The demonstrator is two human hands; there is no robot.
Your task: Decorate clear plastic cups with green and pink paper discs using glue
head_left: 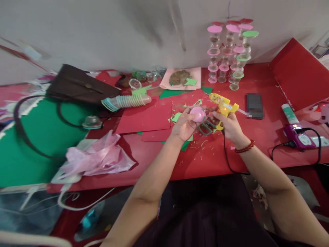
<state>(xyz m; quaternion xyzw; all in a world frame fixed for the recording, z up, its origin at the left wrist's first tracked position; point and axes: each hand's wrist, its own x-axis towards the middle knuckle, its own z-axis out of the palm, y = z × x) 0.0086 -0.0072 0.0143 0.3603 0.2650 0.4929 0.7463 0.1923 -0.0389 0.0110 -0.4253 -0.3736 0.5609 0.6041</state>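
My left hand [184, 124] is closed around a small pink disc-topped cup [197, 113], held above the red table [154, 164]. My right hand [229, 125] grips a yellow glue gun [224, 105], its nozzle pointing left toward the pink piece. Green-handled scissors [205, 127] lie on the table just beneath and between the two hands. The glue gun's black cord [226, 154] runs down off the table edge.
Towers of stacked clear cups with pink and green discs [230, 55] stand at the back. A phone [254, 105], glue tube [289, 113], purple power strip [299, 136], sideways stack of cups [125, 102], brown bag [79, 85], pink plastic [97, 156] and green sheet [31, 144] surround the work spot.
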